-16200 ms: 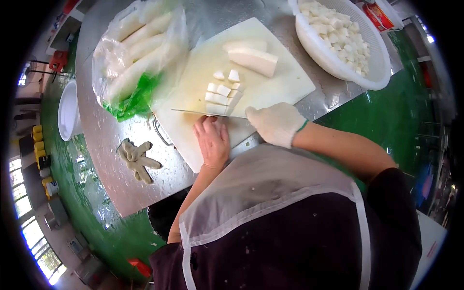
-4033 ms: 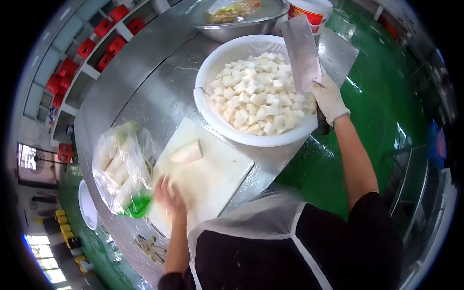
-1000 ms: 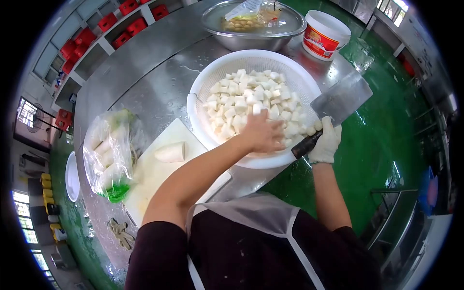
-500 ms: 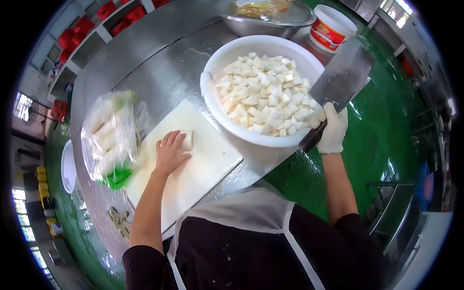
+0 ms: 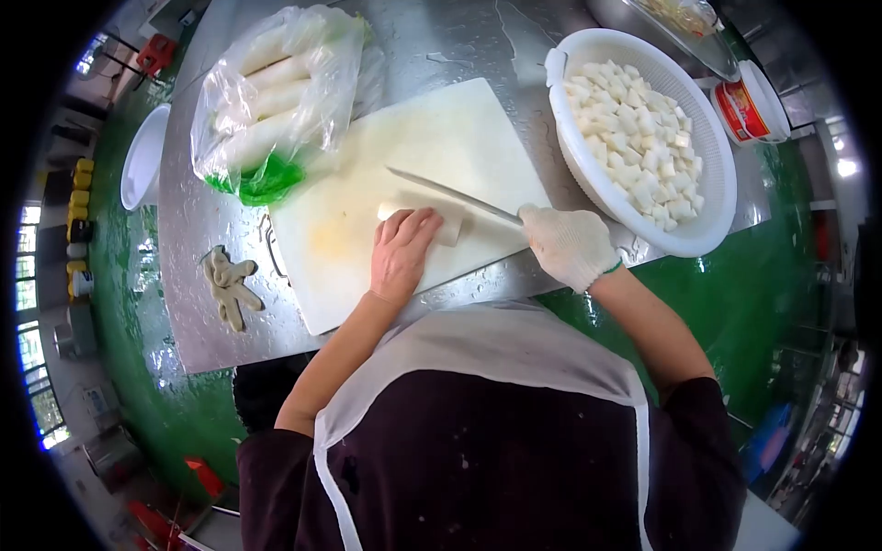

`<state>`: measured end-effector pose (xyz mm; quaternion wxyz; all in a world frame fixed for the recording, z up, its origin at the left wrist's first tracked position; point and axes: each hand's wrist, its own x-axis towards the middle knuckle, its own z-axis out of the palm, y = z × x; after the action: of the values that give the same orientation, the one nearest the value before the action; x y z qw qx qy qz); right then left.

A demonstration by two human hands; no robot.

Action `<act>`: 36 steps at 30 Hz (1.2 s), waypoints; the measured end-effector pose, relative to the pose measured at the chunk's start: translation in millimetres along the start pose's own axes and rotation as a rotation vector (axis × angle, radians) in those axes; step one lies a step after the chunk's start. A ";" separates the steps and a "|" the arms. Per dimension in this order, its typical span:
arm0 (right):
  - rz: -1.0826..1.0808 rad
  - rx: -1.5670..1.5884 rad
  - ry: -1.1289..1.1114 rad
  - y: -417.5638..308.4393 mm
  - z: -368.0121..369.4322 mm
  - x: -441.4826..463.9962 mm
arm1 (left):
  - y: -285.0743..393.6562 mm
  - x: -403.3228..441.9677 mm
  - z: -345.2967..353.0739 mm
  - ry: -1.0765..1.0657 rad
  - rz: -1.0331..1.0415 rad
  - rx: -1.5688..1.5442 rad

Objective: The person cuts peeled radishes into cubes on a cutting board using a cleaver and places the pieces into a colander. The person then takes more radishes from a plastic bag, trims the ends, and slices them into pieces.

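Bare, my left hand (image 5: 401, 255) grips a peeled piece of white radish (image 5: 448, 226), its fingers curled over the top. The piece lies on the white cutting board (image 5: 469, 115). In my gloved right hand (image 5: 570, 246) is the handle of a cleaver (image 5: 450, 192), mostly hidden by my fingers. Its blade shows edge-on above the board, just beyond the radish piece; I cannot tell whether it touches the board. Right of the board stands a white plastic colander (image 5: 712, 234) holding diced white radish (image 5: 634, 138).
A clear plastic bag (image 5: 285, 87) of whole radishes overlaps the board's left side. A used glove (image 5: 230, 286) lies on the steel table (image 5: 197, 335). At the back right are a metal bowl (image 5: 675, 41) and a white bucket (image 5: 753, 106). A white basin (image 5: 144, 161) stands beyond the left edge.
My right hand has brought the cleaver from beside the colander to over the cutting board, turning the blade edge-on. My left hand stays on the radish piece. The view has shifted left.
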<state>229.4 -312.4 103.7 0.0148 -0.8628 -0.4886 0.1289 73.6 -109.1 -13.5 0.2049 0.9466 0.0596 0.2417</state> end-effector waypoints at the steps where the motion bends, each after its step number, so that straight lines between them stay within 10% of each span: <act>1: -0.041 -0.029 0.000 -1.0 -0.5 3.9 | -1.8 3.0 -0.3 -0.006 -0.006 -0.017; 36: -0.042 0.035 -0.222 -36.5 -25.3 42.9 | -2.4 5.4 -0.3 0.143 -0.041 -0.104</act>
<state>225.7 -254.5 124.8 -0.0213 -0.8324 -0.5030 0.2318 78.2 -105.6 -11.9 0.2537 0.9136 0.0807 0.3073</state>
